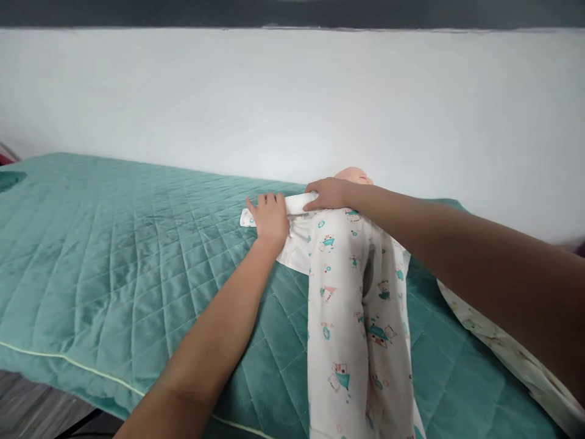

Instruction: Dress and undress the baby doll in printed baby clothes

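A baby doll (353,175) lies on its back on a teal quilted bed (114,244), dressed in white printed pajamas (356,317) with small teal and pink pictures. My left hand (270,216) lies flat, fingers spread, on the white sleeve (297,204) that stretches out to the doll's side. My right hand (328,194) rests on the doll's upper chest, fingers curved over the inner end of that sleeve. The doll's legs point toward me.
A white wall (292,103) runs right behind the bed. Another printed white cloth (503,347) lies under my right forearm at the right. The bed's front edge with pale piping (68,363) drops to a dark floor at the lower left.
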Available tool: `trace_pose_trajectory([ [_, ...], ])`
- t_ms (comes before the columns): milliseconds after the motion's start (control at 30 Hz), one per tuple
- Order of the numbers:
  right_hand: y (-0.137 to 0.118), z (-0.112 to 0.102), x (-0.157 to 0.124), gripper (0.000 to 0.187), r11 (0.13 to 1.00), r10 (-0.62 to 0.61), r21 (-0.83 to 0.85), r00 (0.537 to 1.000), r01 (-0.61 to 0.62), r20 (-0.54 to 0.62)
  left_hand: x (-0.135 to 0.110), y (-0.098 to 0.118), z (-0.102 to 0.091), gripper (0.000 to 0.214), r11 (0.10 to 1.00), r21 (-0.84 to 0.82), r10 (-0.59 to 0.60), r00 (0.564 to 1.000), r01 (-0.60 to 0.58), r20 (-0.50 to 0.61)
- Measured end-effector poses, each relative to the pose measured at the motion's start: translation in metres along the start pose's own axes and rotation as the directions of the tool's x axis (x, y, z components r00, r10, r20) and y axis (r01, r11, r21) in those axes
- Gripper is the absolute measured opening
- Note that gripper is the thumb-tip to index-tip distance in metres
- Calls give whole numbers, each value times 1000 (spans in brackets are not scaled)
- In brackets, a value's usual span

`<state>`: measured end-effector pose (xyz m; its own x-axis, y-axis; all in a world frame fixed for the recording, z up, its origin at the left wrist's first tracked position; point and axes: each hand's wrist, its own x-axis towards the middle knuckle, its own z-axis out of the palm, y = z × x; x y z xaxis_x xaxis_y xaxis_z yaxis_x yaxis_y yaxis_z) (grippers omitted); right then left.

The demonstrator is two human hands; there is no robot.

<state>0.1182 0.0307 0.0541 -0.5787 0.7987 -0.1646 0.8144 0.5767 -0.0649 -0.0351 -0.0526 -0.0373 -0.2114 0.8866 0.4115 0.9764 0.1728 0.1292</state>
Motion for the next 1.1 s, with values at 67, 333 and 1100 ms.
trace_pose_trajectory([
  [67,-5,1,-4,62,1000,12,6,1000,-12,-6,-1,3,0,41,995,0,104,995,-104,11],
  [333,10,20,-86,45,936,187,350,896,-38,-402,-1,3,4,42,985,-84,158,986,-153,50],
  [1100,32,93,-122,38,418,628,904,688,94,-362,-1,1,15,33,999,10,-50,997,51,-66],
])
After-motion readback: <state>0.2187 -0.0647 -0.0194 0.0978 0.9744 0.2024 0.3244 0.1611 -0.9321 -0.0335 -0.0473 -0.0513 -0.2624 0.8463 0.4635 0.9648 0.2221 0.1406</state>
